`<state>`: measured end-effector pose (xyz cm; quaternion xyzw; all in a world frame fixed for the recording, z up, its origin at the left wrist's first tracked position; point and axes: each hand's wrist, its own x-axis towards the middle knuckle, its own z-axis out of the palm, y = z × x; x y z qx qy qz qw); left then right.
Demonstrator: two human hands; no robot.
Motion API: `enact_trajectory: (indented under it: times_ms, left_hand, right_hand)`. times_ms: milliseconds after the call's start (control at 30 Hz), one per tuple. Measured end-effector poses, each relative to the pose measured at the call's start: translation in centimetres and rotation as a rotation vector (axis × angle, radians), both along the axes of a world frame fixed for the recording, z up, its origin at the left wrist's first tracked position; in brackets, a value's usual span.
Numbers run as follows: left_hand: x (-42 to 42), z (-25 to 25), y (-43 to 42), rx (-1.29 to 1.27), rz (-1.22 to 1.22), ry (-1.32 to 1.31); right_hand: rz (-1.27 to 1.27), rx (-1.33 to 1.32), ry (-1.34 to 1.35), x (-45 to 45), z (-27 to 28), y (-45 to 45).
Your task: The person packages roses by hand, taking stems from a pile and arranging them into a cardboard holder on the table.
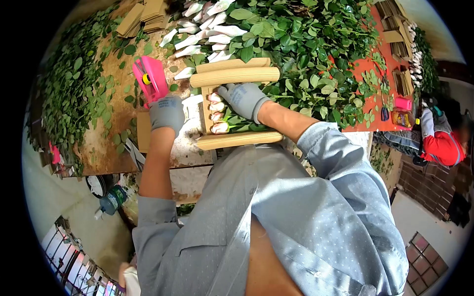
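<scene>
My left hand [167, 114], in a grey glove, is closed at the lower end of a pink tool [153, 79] with a yellow-and-black part. My right hand [243, 100], also gloved in grey, lies over rose stems beside a short column of pale pink roses [217, 116]. These roses rest on a corrugated cardboard sheet [207, 106], between an upper cardboard flap [234, 77] and a lower cardboard flap [239, 140]. The fingertips of my right hand touch the top of the roses, with its fingers partly spread.
Leafy stems [306, 54] and white-wrapped buds [217, 37] fill the table's far side. Loose leaves [74, 74] cover the left. Folded cardboard [143, 18] lies at the back. Scissors [134, 152] lie near the front edge. A co-worker in red [444, 147] is at the right.
</scene>
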<state>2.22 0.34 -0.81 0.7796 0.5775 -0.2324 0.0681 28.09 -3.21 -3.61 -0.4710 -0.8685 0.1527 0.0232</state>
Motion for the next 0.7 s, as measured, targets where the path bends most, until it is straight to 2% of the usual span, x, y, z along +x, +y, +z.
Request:
enact_trajectory:
  times_ms: [67, 133, 167, 233, 267, 333, 467, 533, 567, 633, 700]
  left_hand:
    - [1.7, 3.8, -1.6, -0.038, 0.003, 0.047]
    - [2.6, 4.9, -2.9, -0.083, -0.127, -0.267]
    - [3.1, 4.8, -3.7, -0.083, -0.131, -0.264]
    - [4.3, 4.1, -5.0, -0.143, -0.34, -0.744]
    - [4.8, 4.0, -5.4, -0.143, -0.344, -0.745]
    - [5.6, 4.1, -5.8, -0.27, -0.201, -0.674]
    - [5.4, 3.7, -5.3, -0.331, -0.221, -0.668]
    - [6.2, 4.6, -4.6, -0.402, -0.265, -0.495]
    - [6.3, 4.7, -4.5, -0.384, -0.271, -0.498]
    - [6.1, 4.4, -5.6, -0.176, -0.277, -0.55]
    - [5.8, 3.7, -5.5, -0.174, -0.295, -0.558]
  right_hand:
    - [-0.008, -0.037, -0.009, -0.3, 0.1, -0.1]
    - [-0.014, -0.033, -0.041, -0.3, 0.1, 0.0]
    - [-0.018, -0.033, -0.039, -0.4, 0.1, 0.0]
    - [-0.023, -0.045, 0.006, -0.3, 0.1, 0.0]
    - [-0.027, -0.043, 0.004, -0.3, -0.1, 0.0]
    - [-0.036, -0.026, 0.025, -0.4, -0.5, 0.1]
    - [-0.024, -0.012, 0.022, -0.4, -0.6, 0.0]
    - [-0.005, 0.011, -0.05, -0.6, 0.4, 0.2]
    - [-0.048, -0.084, -0.05, -0.7, 0.9, 0.3]
    - [-0.062, -0.117, -0.014, -0.5, 0.9, 0.3]
    - [-0.087, -0.127, 0.045, -0.1, 0.4, 0.0]
